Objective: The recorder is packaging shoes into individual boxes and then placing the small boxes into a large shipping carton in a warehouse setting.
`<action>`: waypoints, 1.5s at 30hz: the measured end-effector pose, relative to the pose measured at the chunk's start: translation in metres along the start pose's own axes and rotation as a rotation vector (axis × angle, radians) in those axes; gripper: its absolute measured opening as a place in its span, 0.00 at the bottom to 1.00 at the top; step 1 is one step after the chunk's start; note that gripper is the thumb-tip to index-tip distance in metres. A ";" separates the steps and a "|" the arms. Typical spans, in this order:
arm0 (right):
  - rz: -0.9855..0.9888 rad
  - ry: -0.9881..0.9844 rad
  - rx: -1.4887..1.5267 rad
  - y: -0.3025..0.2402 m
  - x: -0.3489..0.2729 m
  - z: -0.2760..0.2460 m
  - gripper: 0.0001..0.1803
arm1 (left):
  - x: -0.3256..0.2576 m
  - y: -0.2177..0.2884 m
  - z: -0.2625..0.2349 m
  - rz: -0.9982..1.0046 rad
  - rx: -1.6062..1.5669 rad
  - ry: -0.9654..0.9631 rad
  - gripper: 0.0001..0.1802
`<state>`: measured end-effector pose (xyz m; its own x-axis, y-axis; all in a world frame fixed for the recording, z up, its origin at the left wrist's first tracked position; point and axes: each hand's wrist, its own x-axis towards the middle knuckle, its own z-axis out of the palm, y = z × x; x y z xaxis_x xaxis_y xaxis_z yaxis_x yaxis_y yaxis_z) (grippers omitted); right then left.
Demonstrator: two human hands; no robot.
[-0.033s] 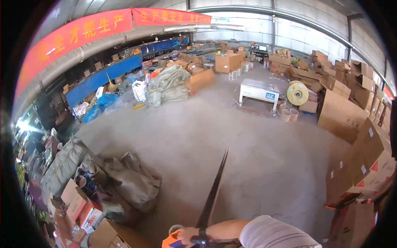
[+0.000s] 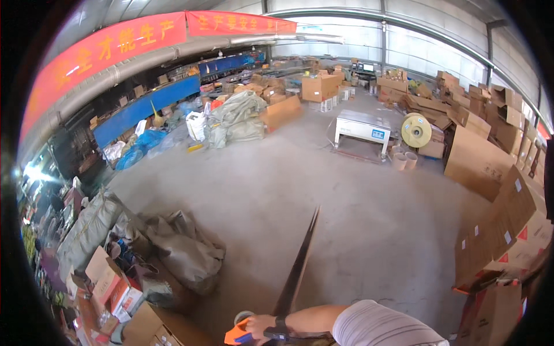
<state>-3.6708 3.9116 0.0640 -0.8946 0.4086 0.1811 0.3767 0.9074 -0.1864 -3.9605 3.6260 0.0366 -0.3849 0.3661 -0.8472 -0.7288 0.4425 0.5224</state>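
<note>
Head view: right hand (image 2: 261,324) grip closed around orange tape dispenser (image 2: 238,334).

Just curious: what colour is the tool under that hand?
Orange tape dispenser, under the right hand; head view.

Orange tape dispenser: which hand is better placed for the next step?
Probably right: the right hand grips the orange tape dispenser at the lower edge; no left hand shows.

I see a long red banner (image 2: 133,40) with yellow characters curving across the top left. Brown cardboard boxes (image 2: 502,190) with small white labels stack along my right, and more cartons (image 2: 115,288) sit lower left.
</note>
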 end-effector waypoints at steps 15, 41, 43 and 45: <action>-0.184 -0.109 -0.198 -0.088 -0.135 -0.003 0.19 | -0.042 -0.154 -0.071 0.052 -0.135 -0.012 0.17; 1.256 0.361 0.098 0.234 -0.435 -0.168 0.38 | -0.226 -0.351 0.119 0.167 -0.231 -0.039 0.20; 1.275 0.154 0.317 0.225 -0.445 -0.122 0.41 | -0.224 -0.356 0.143 0.172 -0.179 -0.026 0.19; 1.095 -0.378 0.318 0.154 -0.402 -0.128 0.33 | -0.225 -0.367 0.131 0.133 -0.222 0.049 0.20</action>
<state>-3.2221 3.8995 0.0865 -0.1704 0.8449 -0.5070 0.9525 0.0095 -0.3043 -3.5323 3.4882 0.0483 -0.5092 0.3664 -0.7788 -0.7741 0.2005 0.6005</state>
